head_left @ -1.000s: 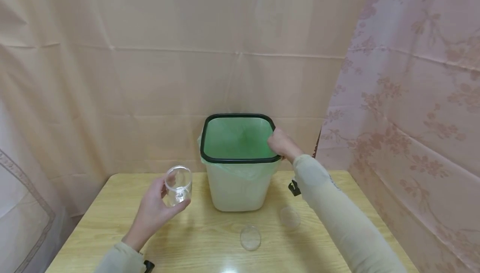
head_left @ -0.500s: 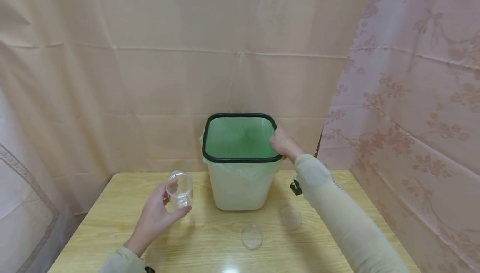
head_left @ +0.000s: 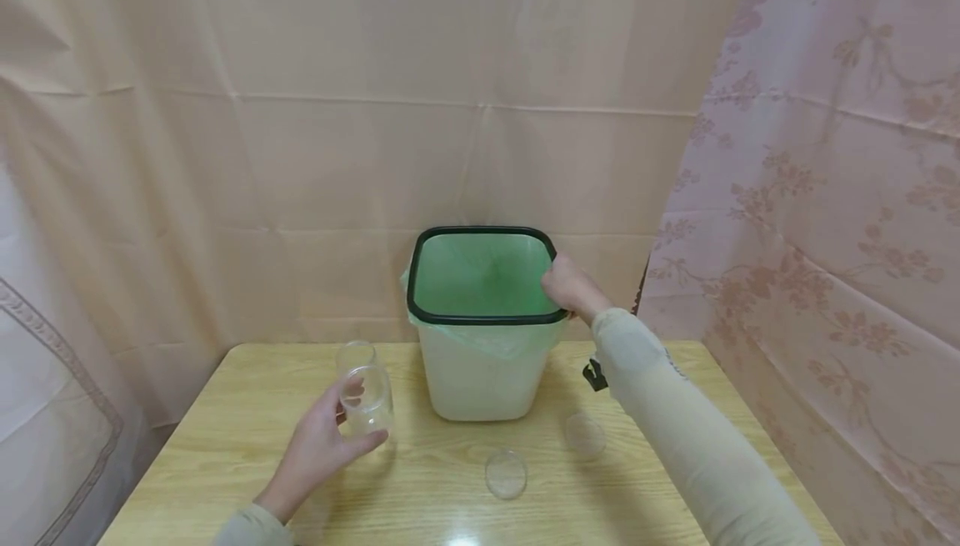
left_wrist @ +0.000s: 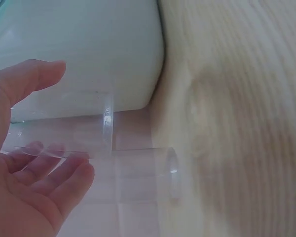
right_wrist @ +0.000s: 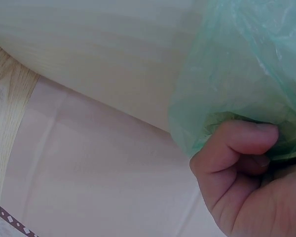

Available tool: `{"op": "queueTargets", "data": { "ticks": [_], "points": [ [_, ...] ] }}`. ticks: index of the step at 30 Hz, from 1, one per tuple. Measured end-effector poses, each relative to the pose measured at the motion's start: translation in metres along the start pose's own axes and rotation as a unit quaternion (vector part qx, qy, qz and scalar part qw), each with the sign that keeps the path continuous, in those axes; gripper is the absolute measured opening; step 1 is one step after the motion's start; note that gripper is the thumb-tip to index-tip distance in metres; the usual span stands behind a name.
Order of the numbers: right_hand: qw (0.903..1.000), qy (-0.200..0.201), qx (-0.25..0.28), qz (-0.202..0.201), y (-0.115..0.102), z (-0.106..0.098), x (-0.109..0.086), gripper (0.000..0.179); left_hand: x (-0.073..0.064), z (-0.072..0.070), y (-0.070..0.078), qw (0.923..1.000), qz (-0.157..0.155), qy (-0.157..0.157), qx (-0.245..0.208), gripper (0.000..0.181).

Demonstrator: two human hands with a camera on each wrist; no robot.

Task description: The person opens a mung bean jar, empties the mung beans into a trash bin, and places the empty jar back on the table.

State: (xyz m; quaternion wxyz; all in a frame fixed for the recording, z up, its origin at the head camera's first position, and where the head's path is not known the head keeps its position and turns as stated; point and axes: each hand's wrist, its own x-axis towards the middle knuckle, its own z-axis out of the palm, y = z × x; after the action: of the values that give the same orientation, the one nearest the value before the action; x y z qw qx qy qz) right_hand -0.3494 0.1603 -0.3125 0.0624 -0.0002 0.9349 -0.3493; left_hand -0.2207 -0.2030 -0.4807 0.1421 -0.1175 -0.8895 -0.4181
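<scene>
My left hand holds a clear plastic jar, thumb on one side and fingers curved round the other. In the left wrist view, this jar is raised off the table. Just beyond it a second clear jar stands on the table, partly hidden by the held one. At the white bin, my right hand grips the right side of its black rim. The green bag liner folds over the rim beside the curled fingers in the right wrist view.
Two clear round discs, a nearer one and a fainter one, lie flat in front of the bin. All stand on a wooden table. A beige curtain hangs behind, a floral pink one at the right.
My left hand has lowered the jar and brought it slightly toward me and right. The second jar's rim now shows behind it. My right hand stays on the bin's rim.
</scene>
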Motion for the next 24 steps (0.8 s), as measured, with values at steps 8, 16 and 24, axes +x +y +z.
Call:
{"op": "queueTargets", "data": {
  "ticks": [8, 16, 24],
  "points": [
    [0.9999, -0.003, -0.012, -0.011, 0.002, 0.000, 0.002, 0.012, -0.006, 0.006, -0.007, 0.9993, -0.022, -0.029, 0.013, 0.080],
    [0.9999, -0.004, -0.011, -0.009, 0.003, 0.000, 0.001, 0.029, -0.010, 0.010, -0.012, 0.9988, -0.028, -0.037, 0.019, 0.084],
    [0.9998, 0.006, -0.019, -0.007, 0.002, 0.000, 0.002, 0.023, -0.012, 0.015, -0.017, 0.9989, -0.025, -0.037, 0.013, 0.082]
  ]
}}
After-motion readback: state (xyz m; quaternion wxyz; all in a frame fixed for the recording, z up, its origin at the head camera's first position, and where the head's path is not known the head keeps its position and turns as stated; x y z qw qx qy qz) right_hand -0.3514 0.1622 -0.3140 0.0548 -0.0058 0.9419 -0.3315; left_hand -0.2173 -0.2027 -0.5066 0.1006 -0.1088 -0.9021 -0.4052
